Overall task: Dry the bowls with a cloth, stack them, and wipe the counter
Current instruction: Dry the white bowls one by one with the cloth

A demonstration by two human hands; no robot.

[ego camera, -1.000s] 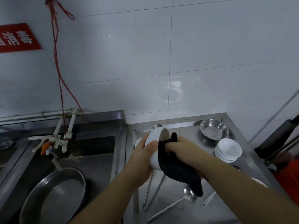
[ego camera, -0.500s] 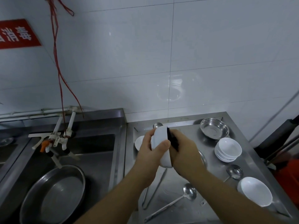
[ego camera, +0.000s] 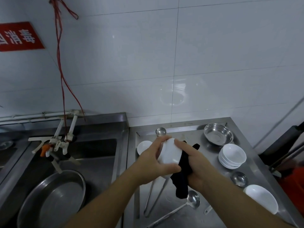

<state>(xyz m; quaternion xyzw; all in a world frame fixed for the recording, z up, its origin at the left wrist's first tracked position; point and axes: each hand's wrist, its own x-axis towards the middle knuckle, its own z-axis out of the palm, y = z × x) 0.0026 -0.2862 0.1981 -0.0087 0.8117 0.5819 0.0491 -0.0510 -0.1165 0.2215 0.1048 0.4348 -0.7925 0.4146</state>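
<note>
The left hand (ego camera: 153,159) is gripping a white bowl (ego camera: 170,153) above the steel counter (ego camera: 212,163), thumb curled under its rim, fingers over its top. The right hand (ego camera: 195,163) is clutching a black cloth (ego camera: 181,176) against the bowl's right side. Right of the held bowl, a stack of white bowls (ego camera: 232,155) is sitting on the counter.

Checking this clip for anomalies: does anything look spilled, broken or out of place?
Nothing stands out. The left hand holds a white ceramic bowl while the right hand wipes it with a black cloth; no spill or damage is visible.
</note>
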